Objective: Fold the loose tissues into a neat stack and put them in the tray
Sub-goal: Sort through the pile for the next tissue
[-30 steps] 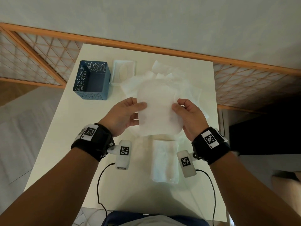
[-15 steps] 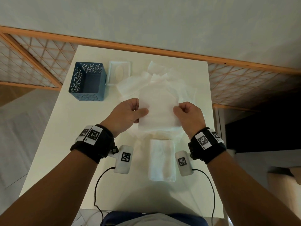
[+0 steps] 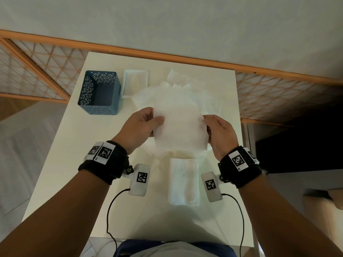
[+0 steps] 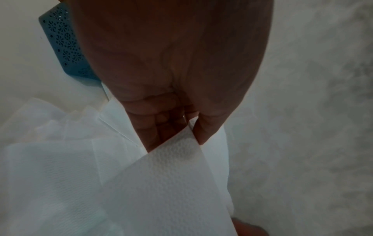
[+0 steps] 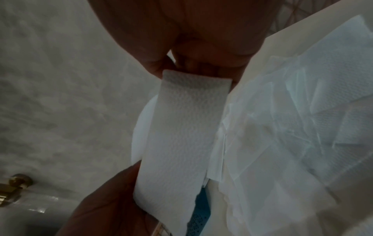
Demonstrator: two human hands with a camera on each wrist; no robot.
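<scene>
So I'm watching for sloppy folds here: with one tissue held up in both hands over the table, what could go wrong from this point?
1. The tissue is only pinched at its side edges by the left hand and right hand; thin paper might tear or crease crookedly.
2. It hangs over the loose pile; lowering it could drag other sheets.
3. The folded stack lies near the wrists and might get knocked askew.

hands [image 3: 141, 127]: 2 | blue basket [image 3: 99, 92]: 1 | white tray [image 3: 135, 83]: 1 | folded stack [image 3: 183, 181]: 1
</scene>
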